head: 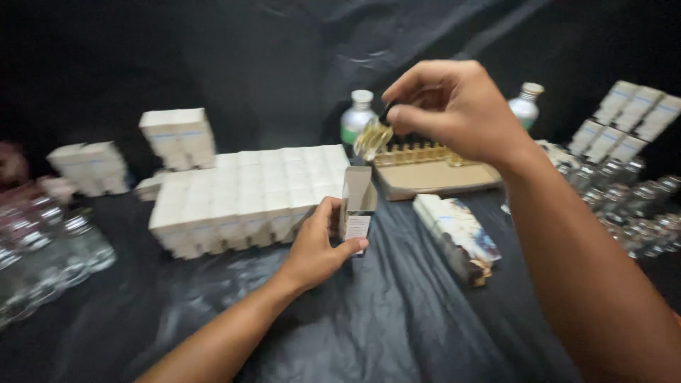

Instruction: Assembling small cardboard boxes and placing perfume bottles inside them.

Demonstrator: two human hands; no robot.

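My left hand (317, 248) grips a small white carton (357, 206) that stands upright on the black cloth with its top flap open. My right hand (454, 106) is raised above it, fingers pinched on the dark cap of a small glass bottle (372, 137) of yellowish liquid. The bottle hangs tilted just above the carton's open top, not touching it. Behind the right hand a flat cardboard tray (433, 177) holds a row of similar small yellow bottles (418, 153).
A block of several closed white cartons (241, 195) lies left of the carton, with more stacks (177, 136) behind. Empty glass bottles (50, 248) crowd the left edge and others (631, 202) the right. Two white-capped bottles (357, 113) stand at the back. A patterned pack (460, 234) lies right.
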